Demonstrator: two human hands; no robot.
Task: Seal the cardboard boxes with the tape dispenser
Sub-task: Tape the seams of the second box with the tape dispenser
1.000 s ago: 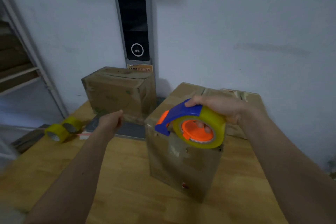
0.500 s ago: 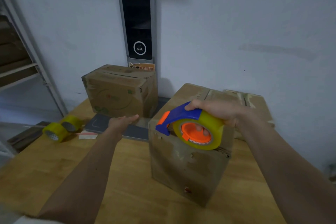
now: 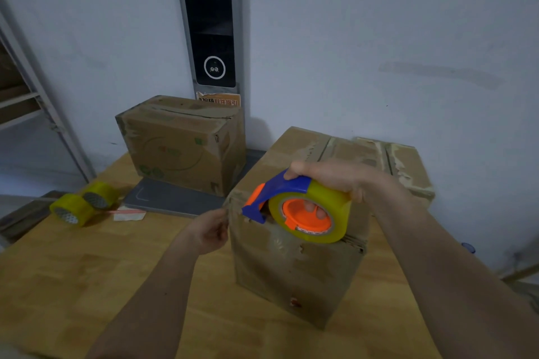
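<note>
A: Now, where is the tape dispenser [image 3: 303,210]?
B: Gripped by the right hand [image 3: 335,181] atop the box [image 3: 294,265], mid-table [image 3: 73,285].
A: Left hand [image 3: 208,230]?
B: Fingers curled, pinching at the box's upper left corner.

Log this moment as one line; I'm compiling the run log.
right hand: grips tape dispenser on front box | left hand: at box's left top corner, fingers curled | sealing: underway

- Blue-and-orange tape dispenser [image 3: 294,207] with yellowish roll, at near cardboard box's [image 3: 294,265] top front edge.
- 2 more boxes: back-left box [image 3: 180,148], right box [image 3: 408,166].
</note>
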